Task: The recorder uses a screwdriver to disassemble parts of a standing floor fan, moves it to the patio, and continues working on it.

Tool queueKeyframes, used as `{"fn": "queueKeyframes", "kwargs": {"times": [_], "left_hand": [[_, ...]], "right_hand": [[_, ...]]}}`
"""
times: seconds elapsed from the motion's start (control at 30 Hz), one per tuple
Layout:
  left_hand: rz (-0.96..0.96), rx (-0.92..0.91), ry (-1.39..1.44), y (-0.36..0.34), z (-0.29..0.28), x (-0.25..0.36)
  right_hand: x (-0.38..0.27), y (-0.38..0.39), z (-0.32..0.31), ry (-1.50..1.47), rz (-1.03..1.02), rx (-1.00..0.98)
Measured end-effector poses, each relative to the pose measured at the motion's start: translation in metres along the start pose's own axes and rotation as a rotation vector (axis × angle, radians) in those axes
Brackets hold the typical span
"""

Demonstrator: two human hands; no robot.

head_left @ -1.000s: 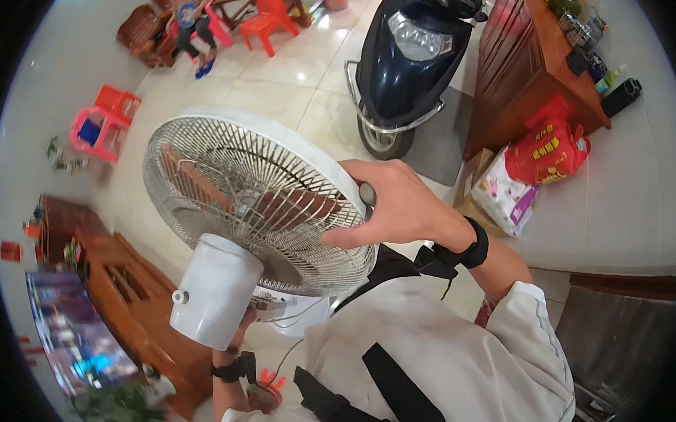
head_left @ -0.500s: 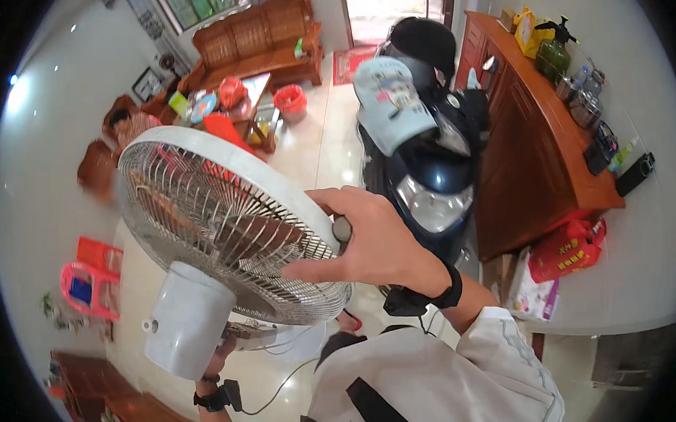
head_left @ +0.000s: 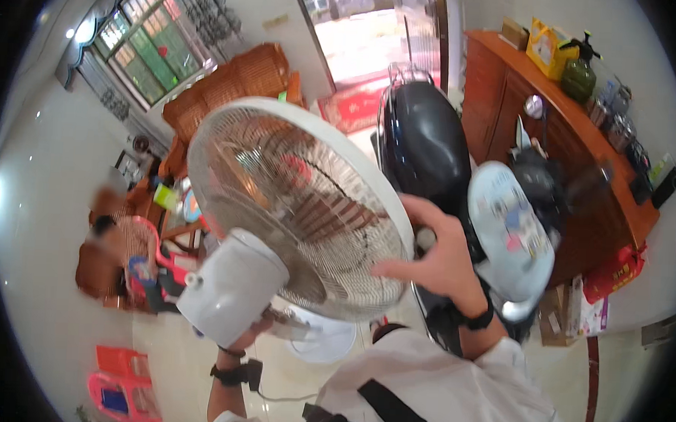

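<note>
A standing fan with a white-rimmed wire grille (head_left: 293,201) and white motor housing (head_left: 229,282) is raised in front of me. My right hand (head_left: 434,264) is closed on the grille's right rim, thumb across the wire guard. My left hand (head_left: 249,335) is wrapped round the stand's neck under the housing, partly hidden by it. The round white base (head_left: 321,342) shows lower down, near the tiled floor. A black wristband sits on each of my wrists, with a cord hanging from the left one.
A black scooter (head_left: 416,139) with a pale-blue cover (head_left: 511,226) stands close right, beside a wooden cabinet (head_left: 482,97). An open doorway (head_left: 364,54) is ahead. A person (head_left: 132,255) sits at left among wooden seats (head_left: 204,84); red stools (head_left: 119,386) stand lower left.
My view has turned toward the doorway and window. The fan, still in both hands, appears higher and further right than half a second ago; more of the scooter's seat shows.
</note>
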State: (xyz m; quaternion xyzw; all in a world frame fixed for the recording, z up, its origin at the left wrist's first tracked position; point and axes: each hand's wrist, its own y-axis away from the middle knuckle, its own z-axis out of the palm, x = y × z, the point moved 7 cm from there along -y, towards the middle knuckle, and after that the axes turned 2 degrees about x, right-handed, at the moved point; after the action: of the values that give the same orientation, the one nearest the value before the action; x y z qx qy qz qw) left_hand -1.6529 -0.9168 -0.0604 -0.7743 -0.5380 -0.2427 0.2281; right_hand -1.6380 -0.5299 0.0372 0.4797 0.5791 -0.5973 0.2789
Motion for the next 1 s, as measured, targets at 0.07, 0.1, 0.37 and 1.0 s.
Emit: {"fn": "queueKeyframes", "kwargs": {"times": [0.07, 0.1, 0.37, 1.0], "left_hand": [[0.111, -0.016, -0.023, -0.061, -0.003, -0.019], [0.136, -0.043, -0.02, -0.089, -0.003, -0.03], [0.396, -0.197, 0.038, -0.311, 0.001, -0.081], [0.79, -0.288, 0.221, -0.826, 0.068, -0.089]], "right_hand": [[0.029, -0.03, 0.015, -0.116, 0.056, 0.041], [0.04, -0.041, 0.021, -0.093, 0.075, 0.067], [0.094, -0.155, 0.048, 0.092, 0.154, 0.257], [0.286, -0.483, 0.032, 0.202, 0.28, 0.596]]}}
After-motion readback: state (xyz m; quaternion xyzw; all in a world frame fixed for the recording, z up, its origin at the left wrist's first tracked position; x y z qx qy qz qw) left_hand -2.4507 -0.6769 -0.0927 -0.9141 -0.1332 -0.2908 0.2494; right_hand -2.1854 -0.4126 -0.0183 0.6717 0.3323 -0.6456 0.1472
